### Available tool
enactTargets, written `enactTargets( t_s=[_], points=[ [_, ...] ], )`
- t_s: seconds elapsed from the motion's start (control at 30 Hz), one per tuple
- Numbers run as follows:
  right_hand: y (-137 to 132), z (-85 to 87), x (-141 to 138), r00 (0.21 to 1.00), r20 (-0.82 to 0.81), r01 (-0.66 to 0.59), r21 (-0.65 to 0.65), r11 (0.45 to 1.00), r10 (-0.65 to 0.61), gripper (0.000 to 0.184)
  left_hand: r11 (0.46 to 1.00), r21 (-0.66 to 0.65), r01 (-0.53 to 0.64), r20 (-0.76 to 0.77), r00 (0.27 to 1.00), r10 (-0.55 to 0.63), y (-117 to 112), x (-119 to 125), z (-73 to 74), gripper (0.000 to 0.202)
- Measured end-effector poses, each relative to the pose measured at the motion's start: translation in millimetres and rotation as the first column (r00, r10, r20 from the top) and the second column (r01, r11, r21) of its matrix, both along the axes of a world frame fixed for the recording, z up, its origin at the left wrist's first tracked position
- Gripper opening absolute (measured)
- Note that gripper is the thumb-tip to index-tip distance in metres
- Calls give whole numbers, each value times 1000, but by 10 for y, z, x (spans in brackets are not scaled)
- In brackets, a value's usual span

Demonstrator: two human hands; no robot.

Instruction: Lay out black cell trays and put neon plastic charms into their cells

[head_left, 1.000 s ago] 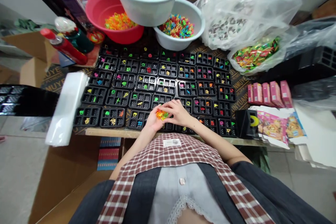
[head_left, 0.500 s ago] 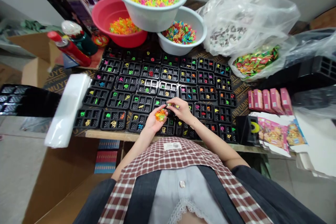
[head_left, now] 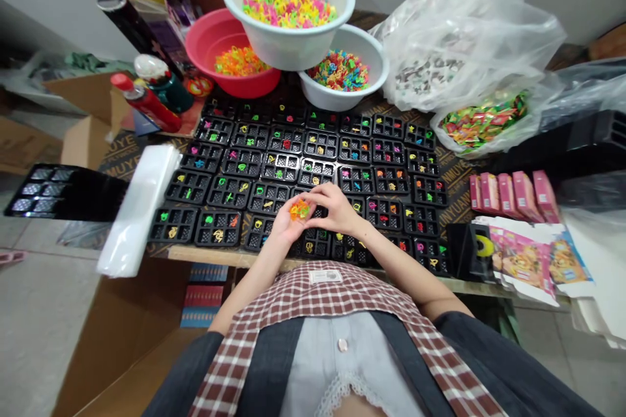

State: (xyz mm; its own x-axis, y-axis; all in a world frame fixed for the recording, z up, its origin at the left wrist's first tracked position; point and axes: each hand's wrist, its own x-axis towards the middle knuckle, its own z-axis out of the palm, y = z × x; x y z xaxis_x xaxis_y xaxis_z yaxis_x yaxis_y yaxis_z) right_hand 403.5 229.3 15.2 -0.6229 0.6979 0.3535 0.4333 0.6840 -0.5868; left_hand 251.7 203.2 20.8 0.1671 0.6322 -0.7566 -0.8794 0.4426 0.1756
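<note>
My left hand [head_left: 286, 225] is cupped palm up, closed round a small heap of orange and yellow plastic toy pieces [head_left: 298, 210]. The fingers of my right hand [head_left: 334, 205] are pinched together at that heap, touching the pieces. Both hands hover over the near middle of a spread of black compartment trays [head_left: 229, 190]. Most tray compartments hold one small coloured piece each.
At the back stand a red basin [head_left: 213, 47] and two white basins [head_left: 293, 45] [head_left: 368, 81] full of coloured pieces. Clear bags [head_left: 460, 32] and a bag of wrapped sweets [head_left: 482, 118] lie right. Pink boxes [head_left: 508, 192], printed cartons [head_left: 528, 251], a plastic-sleeve stack [head_left: 139, 208], a red bottle [head_left: 147, 103].
My right hand reached out over a tray half a second ago and has come back to the heap in my left hand. The view has tilted slightly.
</note>
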Motion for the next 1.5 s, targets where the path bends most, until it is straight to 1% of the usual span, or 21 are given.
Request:
enactTargets(
  t_s=[0.07, 0.13, 0.17, 0.23, 0.33, 0.4, 0.53, 0.6, 0.67, 0.73, 0.77, 0.83, 0.9, 0.97, 1.03, 1.1, 1.17, 1.27, 1.33, 1.43, 1.5],
  points=[
    [16, 26, -34, 994, 95, -51, -6, 999, 52, 49, 999, 23, 30, 41, 999, -31, 46, 37, 2, 23],
    [58, 1, -39, 992, 123, -32, -30, 999, 36, 35, 997, 51, 64, 60, 996, -67, 92, 58, 9, 26],
    [83, -17, -30, 995, 100, -16, -49, 999, 21, 28, 996, 63, 70, 61, 995, -74, 112, 63, 13, 27],
    [125, -38, -2, 1000, 3, 5, -99, 995, -5, 19, 995, 79, 65, 51, 996, -69, 140, 69, 18, 28],
    [161, -28, 34, 986, -156, 35, -194, 980, -66, 17, 995, 87, 41, 20, 999, -43, 151, 80, 7, 27],
    [176, -17, 43, 969, -213, 67, -267, 961, -126, 17, 995, 92, 44, -19, 999, -43, 141, 91, -14, 23],
    [199, -47, 34, 929, -255, 159, -385, 909, -270, 14, 988, 138, 76, -110, 992, -61, 115, 117, -68, 19],
    [201, -76, 24, 911, -269, 184, -414, 891, -313, 13, 983, 162, 86, -139, 988, -63, 113, 127, -92, 21],
    [213, -99, 21, 899, -279, 203, -420, 885, -339, 13, 979, 180, 97, -156, 985, -69, 129, 131, -111, 22],
    [267, -121, 33, 878, -292, 253, -392, 885, -380, 14, 979, 178, 104, -179, 981, -72, 169, 120, -119, 22],
    [318, -137, 46, 861, -297, 300, -362, 883, -414, 15, 980, 168, 103, -192, 979, -70, 201, 109, -119, 21],
    [471, -193, 81, 825, -295, 407, -283, 869, -482, 19, 985, 148, 85, -214, 975, -52, 284, 74, -111, 19],
    [659, -289, 118, 816, -259, 475, -209, 855, -516, 21, 987, 149, 57, -226, 974, -22, 385, 32, -94, 19],
    [821, -410, 146, 845, -190, 476, -159, 865, -500, 23, 985, 168, 42, -234, 972, -2, 486, -9, -71, 18],
    [912, -530, 160, 877, -110, 455, -118, 883, -467, 24, 980, 194, 53, -243, 970, -4, 577, -46, -45, 16],
    [929, -622, 166, 893, -54, 443, -76, 893, -448, 24, 976, 209, 65, -253, 967, -10, 654, -82, -23, 15],
    [923, -666, 169, 888, -46, 456, -43, 889, -458, 22, 977, 202, 64, -257, 966, -10, 727, -121, -8, 12],
    [1020, -640, 166, 860, -90, 503, -18, 864, -502, 22, 982, 178, 63, -254, 967, -16, 838, -185, 5, 12],
    [1200, -584, 160, 836, -91, 544, 7, 839, -541, 23, 980, 188, 66, -258, 966, -15, 906, -224, 8, 12],
    [1533, -496, 154, 812, 9, 583, 56, 811, -584, 24, 971, 234, 44, -251, 968, 17, 972, -272, -6, 12],
    [1679, -457, 143, 807, 111, 576, 75, 814, -581, 26, 966, 259, 20, -210, 977, 36, 984, -299, -30, 11]
  ],
)
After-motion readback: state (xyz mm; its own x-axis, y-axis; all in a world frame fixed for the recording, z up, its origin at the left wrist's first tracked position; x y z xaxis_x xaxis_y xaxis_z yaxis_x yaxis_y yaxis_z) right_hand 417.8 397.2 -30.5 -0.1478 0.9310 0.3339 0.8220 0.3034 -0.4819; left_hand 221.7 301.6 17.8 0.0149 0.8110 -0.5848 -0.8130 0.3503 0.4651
